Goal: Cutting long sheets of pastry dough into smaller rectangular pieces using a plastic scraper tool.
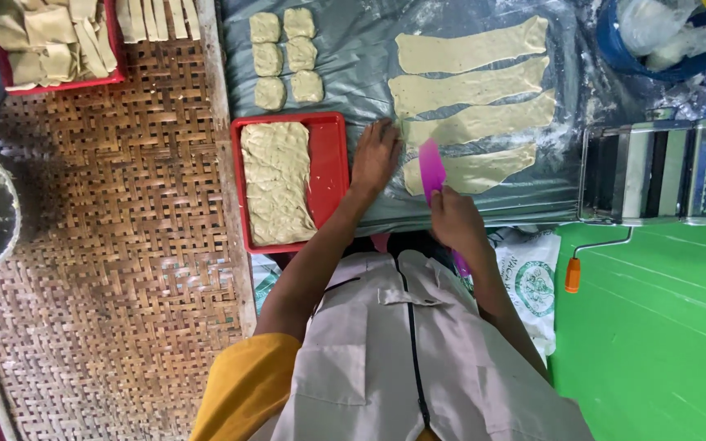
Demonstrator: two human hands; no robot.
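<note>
My left hand (375, 155) lies flat, fingers apart, on the grey plastic sheet (353, 65) between the red tray (332, 163) and the rolled dough strips. My right hand (455, 219) grips a pink plastic scraper (431, 167) whose blade points at the nearest dough strip (484, 170). Three more long strips (471, 90) lie beyond it. The red tray holds a slab of dough (277, 180). Several small dough squares (286, 57) sit in two columns past the tray.
A hand-cranked pasta roller (663, 171) with an orange-handled crank (573, 275) stands at the right. A woven bamboo mat (124, 245) covers the left, with another red tray of folded dough (51, 41). A blue tub (655, 41) sits at top right; green floor (663, 343) lies below.
</note>
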